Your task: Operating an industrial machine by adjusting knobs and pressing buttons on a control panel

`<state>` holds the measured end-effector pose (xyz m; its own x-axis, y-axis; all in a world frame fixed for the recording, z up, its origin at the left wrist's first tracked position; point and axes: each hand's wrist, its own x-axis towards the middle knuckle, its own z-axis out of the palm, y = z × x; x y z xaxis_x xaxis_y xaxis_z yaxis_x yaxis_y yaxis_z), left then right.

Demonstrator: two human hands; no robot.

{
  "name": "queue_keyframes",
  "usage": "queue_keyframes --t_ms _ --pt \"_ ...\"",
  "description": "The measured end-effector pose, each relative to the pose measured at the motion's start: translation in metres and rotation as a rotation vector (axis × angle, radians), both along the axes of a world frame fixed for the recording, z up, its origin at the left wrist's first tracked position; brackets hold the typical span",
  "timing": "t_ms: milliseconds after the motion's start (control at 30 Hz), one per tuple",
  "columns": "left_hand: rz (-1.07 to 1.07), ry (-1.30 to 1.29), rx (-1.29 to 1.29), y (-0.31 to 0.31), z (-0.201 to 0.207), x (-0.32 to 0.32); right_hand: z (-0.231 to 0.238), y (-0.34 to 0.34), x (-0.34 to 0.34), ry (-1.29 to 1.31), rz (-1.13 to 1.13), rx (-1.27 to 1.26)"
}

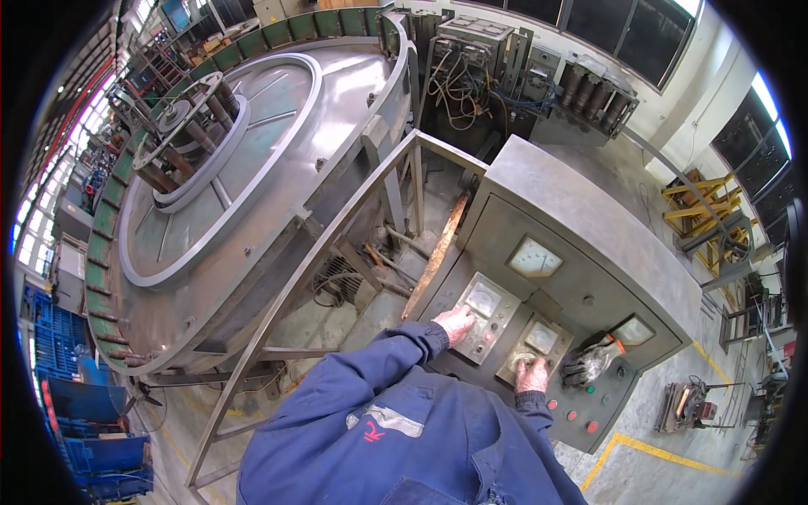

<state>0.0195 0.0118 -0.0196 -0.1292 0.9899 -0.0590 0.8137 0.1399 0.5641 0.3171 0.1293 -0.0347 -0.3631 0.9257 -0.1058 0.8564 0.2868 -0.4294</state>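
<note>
A grey metal control cabinet (581, 189) stands in front of me, its sloped panel carrying two small meter modules. My left hand (455, 324) is at the lower left of the left module (488, 305), fingers curled together; what they grip is hidden. On the right module (539, 338), the fingers of my right hand (531, 375) close round a control knob (528, 360) below the meter. Just right of that hand, a pair of grey-black work gloves (589, 364) with an orange edge lies against the panel. Red push buttons (572, 416) sit below it.
A large round metal machine table (337, 126) with raised rings fills the left. An angled metal railing (316, 252) runs between it and me. Behind the cabinet are hanging cables (459, 88); yellow steel frames (699, 202) stand at right. A yellow line (656, 454) marks the floor.
</note>
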Motion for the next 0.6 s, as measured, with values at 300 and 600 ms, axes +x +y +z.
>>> queue_keyframes --t_ms 300,600 --pt "-0.002 -0.034 0.025 -0.001 0.007 0.000 0.002 -0.002 0.000 0.020 0.039 0.052" --pt "0.014 -0.068 0.023 -0.002 0.003 -0.001 -0.001 -0.002 0.002 -0.003 0.068 0.021"
